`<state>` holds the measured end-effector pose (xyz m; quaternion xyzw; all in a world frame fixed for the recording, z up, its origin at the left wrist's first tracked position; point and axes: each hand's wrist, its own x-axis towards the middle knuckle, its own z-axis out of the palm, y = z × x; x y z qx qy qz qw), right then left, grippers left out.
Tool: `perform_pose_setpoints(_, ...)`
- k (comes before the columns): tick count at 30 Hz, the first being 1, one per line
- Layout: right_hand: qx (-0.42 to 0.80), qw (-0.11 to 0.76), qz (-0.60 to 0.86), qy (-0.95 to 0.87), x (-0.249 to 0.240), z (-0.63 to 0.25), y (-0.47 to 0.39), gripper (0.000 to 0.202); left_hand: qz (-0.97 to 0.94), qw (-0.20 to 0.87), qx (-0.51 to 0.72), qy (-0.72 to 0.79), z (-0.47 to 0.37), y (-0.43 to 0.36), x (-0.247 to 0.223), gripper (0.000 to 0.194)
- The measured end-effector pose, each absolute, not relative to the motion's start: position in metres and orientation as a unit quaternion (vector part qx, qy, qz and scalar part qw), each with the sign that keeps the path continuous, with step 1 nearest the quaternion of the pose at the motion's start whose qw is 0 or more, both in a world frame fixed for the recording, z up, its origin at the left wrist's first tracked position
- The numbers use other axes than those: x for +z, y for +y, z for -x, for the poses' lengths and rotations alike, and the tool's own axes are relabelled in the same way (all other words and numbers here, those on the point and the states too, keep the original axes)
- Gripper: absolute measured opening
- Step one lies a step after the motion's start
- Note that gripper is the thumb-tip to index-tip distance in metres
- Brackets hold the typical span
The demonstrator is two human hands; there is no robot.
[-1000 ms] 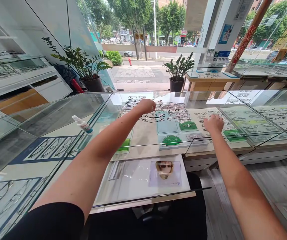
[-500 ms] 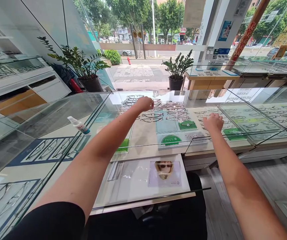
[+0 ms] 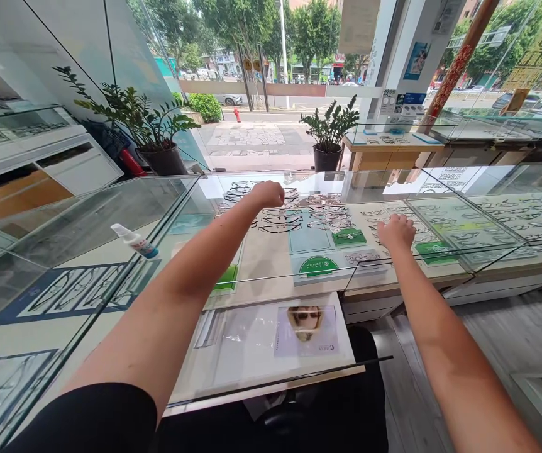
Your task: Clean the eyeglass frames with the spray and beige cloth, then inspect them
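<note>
— Both hands have slid a little leftward across the picture since a moment ago, though each keeps its place over the case. How do the fingers look?

— From the head view, the left hand [image 3: 267,193] is curled into a loose fist at the far side of the glass display case [image 3: 384,267], over the rows of eyeglass frames [image 3: 320,214]. Whether it grips a frame, I cannot tell.

— And the other?

— The right hand [image 3: 396,230] is curled too, knuckles up, near the green sign [image 3: 349,236]; nothing visible in it.

— Anything else nearby?

— A spray bottle [image 3: 134,241] lies on the glass to the left, and a face poster [image 3: 305,322] sits on the near shelf.
</note>
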<state>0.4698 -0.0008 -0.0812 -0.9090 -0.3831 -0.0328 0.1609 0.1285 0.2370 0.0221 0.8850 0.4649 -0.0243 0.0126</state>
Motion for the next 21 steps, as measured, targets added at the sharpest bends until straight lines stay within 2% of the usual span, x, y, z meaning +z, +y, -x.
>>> perform_pose_setpoints(11, -0.036, 0.163, 0.909, -0.383, -0.084, -0.47, 0.001, 0.06, -0.871, -0.008, 0.012, 0.492, -0.138, 0.236, 0.013, 0.029)
perform_pose_setpoints(17, -0.044, 0.163, 0.908, -0.383, -0.087, -0.472, 0.002, 0.061, -0.878, -0.03, 0.055, 0.475, -0.13, 0.226, 0.04, 0.032)
perform_pose_setpoints(21, -0.044, 0.164, 0.908, -0.384, -0.089, -0.476, 0.004, 0.059, -0.886, -0.018, 0.148, 0.438, -0.117, 0.205, 0.065, 0.026)
